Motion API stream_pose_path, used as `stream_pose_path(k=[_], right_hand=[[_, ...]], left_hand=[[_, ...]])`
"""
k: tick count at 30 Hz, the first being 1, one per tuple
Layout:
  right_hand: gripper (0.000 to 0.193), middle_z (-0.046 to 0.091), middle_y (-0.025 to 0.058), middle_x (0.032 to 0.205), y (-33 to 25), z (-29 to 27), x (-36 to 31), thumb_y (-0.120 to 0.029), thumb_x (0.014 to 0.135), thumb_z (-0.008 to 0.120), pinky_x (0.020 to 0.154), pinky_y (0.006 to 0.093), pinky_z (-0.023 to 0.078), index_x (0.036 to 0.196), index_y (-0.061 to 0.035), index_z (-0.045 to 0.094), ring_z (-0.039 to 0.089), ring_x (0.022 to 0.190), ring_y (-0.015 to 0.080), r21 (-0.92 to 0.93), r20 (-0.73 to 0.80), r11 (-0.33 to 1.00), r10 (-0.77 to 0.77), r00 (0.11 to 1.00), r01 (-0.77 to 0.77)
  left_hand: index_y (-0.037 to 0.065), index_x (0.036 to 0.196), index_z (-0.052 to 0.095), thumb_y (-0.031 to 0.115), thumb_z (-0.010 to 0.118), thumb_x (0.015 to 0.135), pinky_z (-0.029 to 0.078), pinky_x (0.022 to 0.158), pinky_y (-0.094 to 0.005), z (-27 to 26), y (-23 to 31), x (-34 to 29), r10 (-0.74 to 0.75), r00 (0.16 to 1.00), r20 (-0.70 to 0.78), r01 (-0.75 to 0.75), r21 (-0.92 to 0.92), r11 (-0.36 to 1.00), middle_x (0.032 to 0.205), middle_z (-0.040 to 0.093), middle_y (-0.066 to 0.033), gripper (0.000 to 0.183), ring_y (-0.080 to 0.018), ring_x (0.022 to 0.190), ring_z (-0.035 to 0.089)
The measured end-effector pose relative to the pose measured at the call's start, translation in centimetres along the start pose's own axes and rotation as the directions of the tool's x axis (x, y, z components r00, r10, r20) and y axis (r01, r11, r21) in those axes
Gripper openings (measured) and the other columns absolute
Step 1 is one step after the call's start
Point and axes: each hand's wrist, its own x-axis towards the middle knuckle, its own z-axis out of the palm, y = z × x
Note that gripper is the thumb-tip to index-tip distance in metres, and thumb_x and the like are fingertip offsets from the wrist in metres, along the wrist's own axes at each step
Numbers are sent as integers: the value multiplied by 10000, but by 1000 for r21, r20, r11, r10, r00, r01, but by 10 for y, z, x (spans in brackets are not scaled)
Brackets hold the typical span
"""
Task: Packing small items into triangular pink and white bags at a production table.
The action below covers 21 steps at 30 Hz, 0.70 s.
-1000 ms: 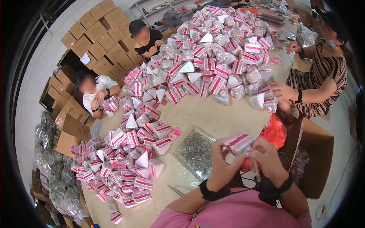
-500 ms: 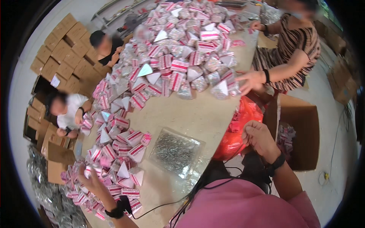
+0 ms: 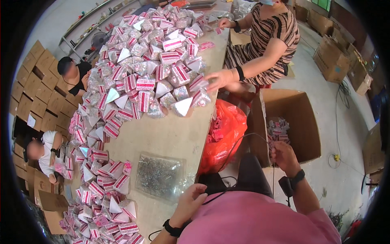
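Note:
My left hand [image 3: 190, 203] is over the table's near edge, by my body, with fingers loosely bent, thumb apart and nothing visible in it. Closest to it lies a shallow clear tray [image 3: 160, 175] full of small dark metal pieces. My right hand [image 3: 283, 157], fingers pinched, is at the near rim of an open cardboard box [image 3: 302, 122]. A thin black cable [image 3: 243, 138] arches up to those fingers and hangs down below them; they seem closed on it. Inside the box lie several small pink-and-silver packets [image 3: 278, 128].
Wedge-shaped clear packs with pink stripes [image 3: 146, 84] are heaped over the table [image 3: 162, 130]. A red plastic bag [image 3: 227, 122] hangs beside the table edge. A person in a striped top [image 3: 270, 44] reaches toward the heap. Two people sit on the left by stacked cartons [image 3: 40, 89].
My left hand has left the striped packs and come right, to the table's near edge. My right hand has moved from beside the red bag to the box rim, and the cable now arches up to it.

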Motion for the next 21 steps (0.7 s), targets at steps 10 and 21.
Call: stream_pose_path(k=[10,21], right_hand=[[71,582,59,725,34,1,86,-111,882,546,526,272,441,909,-46,551,560,578,153,-17,94,968,250,964,-249],[78,577,67,693,11,-120,118,-126,859,555,481,323,439,887,-58,530,564,567,177,-94,-257,861,464,848,-500]], left_hand=[[-29,1226,480,199,656,812,447,933,-332,-11,-26,16,-410,912,-13,410,95,907,1183,571,-189,505,-258,1099,561],[-68,1233,428,162,664,766,447,871,-329,14,-2,50,-570,786,-241,605,106,789,1118,572,-170,572,-237,1008,557]])
